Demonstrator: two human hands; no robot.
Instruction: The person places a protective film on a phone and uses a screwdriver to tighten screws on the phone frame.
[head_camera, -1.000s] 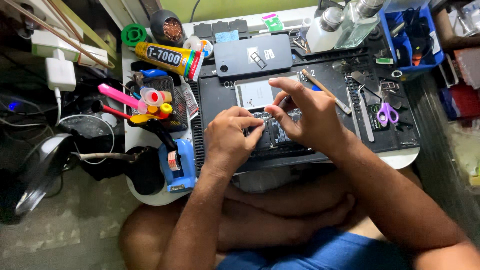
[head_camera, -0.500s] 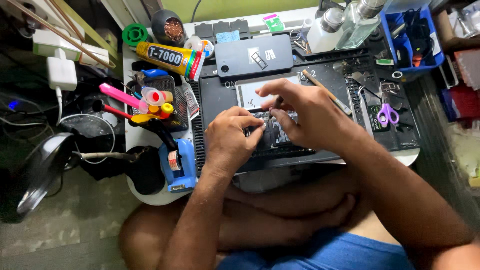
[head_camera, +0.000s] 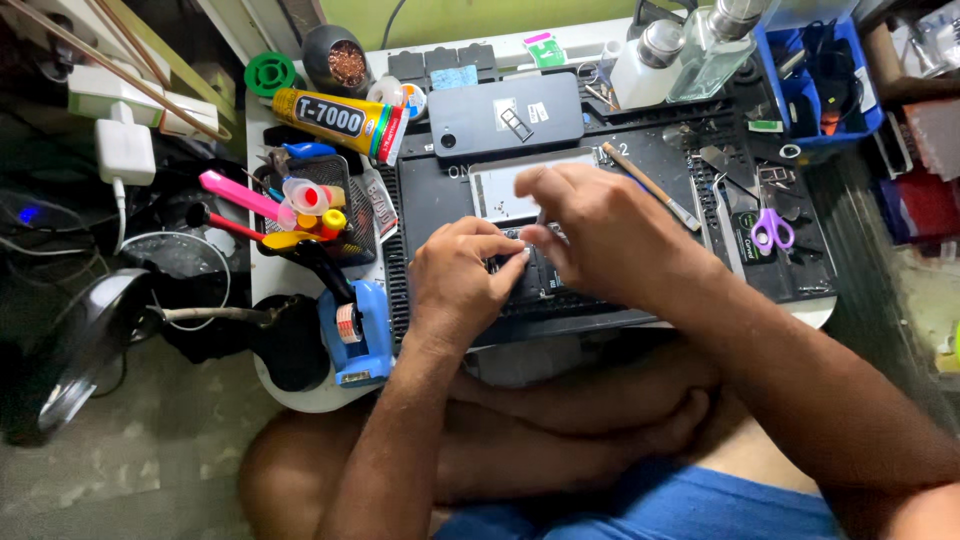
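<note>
Bare to the elbow and beyond, with no sleeves, rings, watch or gloves, the person's left hand (head_camera: 462, 275) and right hand (head_camera: 610, 235) show short nails, above bare legs and blue fabric shorts (head_camera: 650, 505) at the near edge.

small white work table (head_camera: 300, 395), low over the floor. on it: black ridged repair mat (head_camera: 660, 160); dark phone back cover (head_camera: 507, 118), flat at the mat's far edge; opened phone (head_camera: 520, 190) at mat centre; yellow glue tube (head_camera: 335, 118), lying on its side; blue tape dispenser (head_camera: 360, 335); purple-handled scissors (head_camera: 772, 228); blue parts bin (head_camera: 815, 75), far right corner.
</note>
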